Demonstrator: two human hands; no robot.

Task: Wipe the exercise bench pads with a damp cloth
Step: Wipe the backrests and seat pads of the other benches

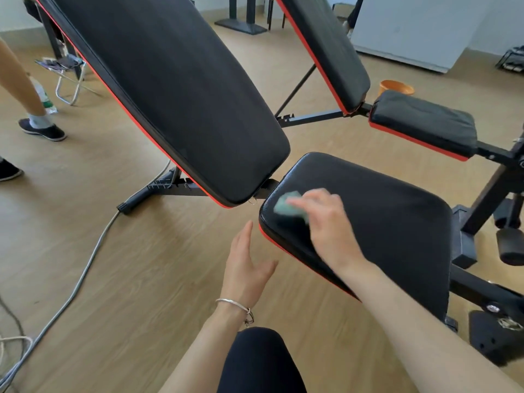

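Your right hand (323, 222) pressed a small green cloth (289, 207) flat against the seat pad (382, 222) of the black, red-trimmed exercise bench, the fingers spread over the cloth rather than curled around it. The cloth lay near the pad's far-left corner, close to the edge that faces the back pad (170, 95), and showed blurred. The back pad stood tilted up, its lower end just beside the seat pad, with a narrow gap between them. Your left hand (246, 265) hovered open and empty over the wooden floor (141, 265), just off the seat pad's left edge, a silver bracelet (235, 304) on its wrist. A second bench (419, 123) of the same make stood beyond, with an orange bucket (395, 87) behind it. A grey cable (85, 265) ran across the floor at left, where another person's leg and dark shoe (42, 131) stood beside a folding stool (66, 78).
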